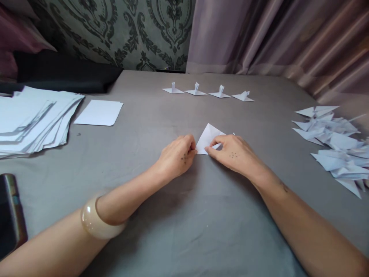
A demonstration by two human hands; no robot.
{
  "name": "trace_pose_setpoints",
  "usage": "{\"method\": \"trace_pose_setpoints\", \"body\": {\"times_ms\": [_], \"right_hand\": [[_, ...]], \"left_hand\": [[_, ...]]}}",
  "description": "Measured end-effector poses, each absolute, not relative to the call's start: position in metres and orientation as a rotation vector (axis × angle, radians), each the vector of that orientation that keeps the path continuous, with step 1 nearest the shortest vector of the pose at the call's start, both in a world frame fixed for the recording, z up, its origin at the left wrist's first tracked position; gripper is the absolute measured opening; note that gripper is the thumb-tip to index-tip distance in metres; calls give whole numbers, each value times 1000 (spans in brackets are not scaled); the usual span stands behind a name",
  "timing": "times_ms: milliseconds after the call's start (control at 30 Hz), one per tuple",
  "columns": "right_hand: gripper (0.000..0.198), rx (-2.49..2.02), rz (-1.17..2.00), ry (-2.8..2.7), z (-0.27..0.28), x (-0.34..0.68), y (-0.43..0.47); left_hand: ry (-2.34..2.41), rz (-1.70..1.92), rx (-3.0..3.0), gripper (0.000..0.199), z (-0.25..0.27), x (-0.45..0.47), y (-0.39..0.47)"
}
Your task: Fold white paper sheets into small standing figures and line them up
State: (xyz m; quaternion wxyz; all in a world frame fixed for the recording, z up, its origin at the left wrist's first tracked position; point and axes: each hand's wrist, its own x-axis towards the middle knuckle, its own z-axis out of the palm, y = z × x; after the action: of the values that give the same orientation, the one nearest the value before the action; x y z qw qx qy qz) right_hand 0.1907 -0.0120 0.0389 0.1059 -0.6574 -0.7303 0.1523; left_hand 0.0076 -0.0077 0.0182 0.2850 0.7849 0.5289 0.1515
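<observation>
A small folded sheet of white paper (208, 134) lies on the grey cloth in front of me, one corner pointing away. My left hand (180, 156) is closed, thumb and finger pinching the paper's left corner. My right hand (230, 151) lies over its right side. The right thumb and index finger come together on the paper's lower middle, and this hand covers the right part of the sheet.
Several folded paper figures (196, 90) stand in a row farther back. A heap of folded papers (337, 142) lies at right. On the left are a stack of white sheets (37, 123), a smaller pile of square paper (99, 112), a phone (10, 215) and black cloth (63, 73).
</observation>
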Motion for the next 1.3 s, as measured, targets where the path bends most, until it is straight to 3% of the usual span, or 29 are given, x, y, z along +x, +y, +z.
{"method": "trace_pose_setpoints", "body": {"times_ms": [300,600,833,1100,1167,1300], "right_hand": [[18,-1963,519,-2104,38,193,-9],[17,-1952,544,-2088,38,193,-8],[17,-1936,509,-2099,36,192,-8],[43,-1695,866,-2071,49,223,-13],[43,-1619,770,-2068,48,232,-18],[26,-1572,355,-2103,37,232,-30]], "left_hand": [[1363,417,2073,19,17,5,-7],[1124,131,2827,23,27,10,-24],[1063,129,2913,26,26,14,-27],[932,233,2961,30,25,13,-26],[898,235,2987,31,25,13,-26],[893,214,3001,33,25,13,-27]]}}
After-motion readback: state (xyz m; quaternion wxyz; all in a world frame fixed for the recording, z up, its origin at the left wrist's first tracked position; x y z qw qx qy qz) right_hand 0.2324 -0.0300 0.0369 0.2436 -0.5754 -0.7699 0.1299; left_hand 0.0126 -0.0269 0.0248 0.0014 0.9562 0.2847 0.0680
